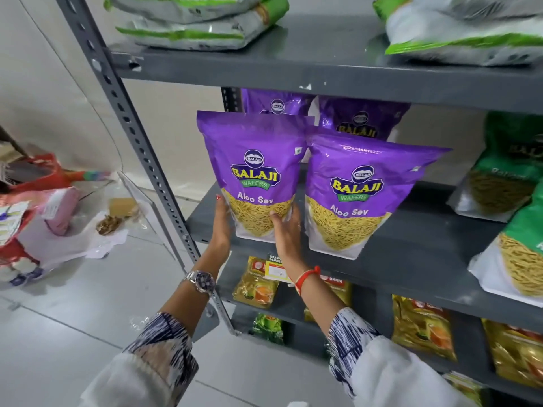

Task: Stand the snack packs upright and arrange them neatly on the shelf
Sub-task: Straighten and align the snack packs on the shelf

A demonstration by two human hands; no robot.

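Upright at the shelf's [411, 254] front left corner, a purple pack [252, 160] is clasped low down between both hands: left hand [221, 221] on its left edge, right hand [286, 230] on its right. A second purple pack [358, 189] stands touching beside it. Clear windows show yellow sev inside. Released off balance, the pack could tip off the front edge.

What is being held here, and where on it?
The left purple snack pack, gripped at its lower part: left hand on its left edge, right hand on its lower right front.
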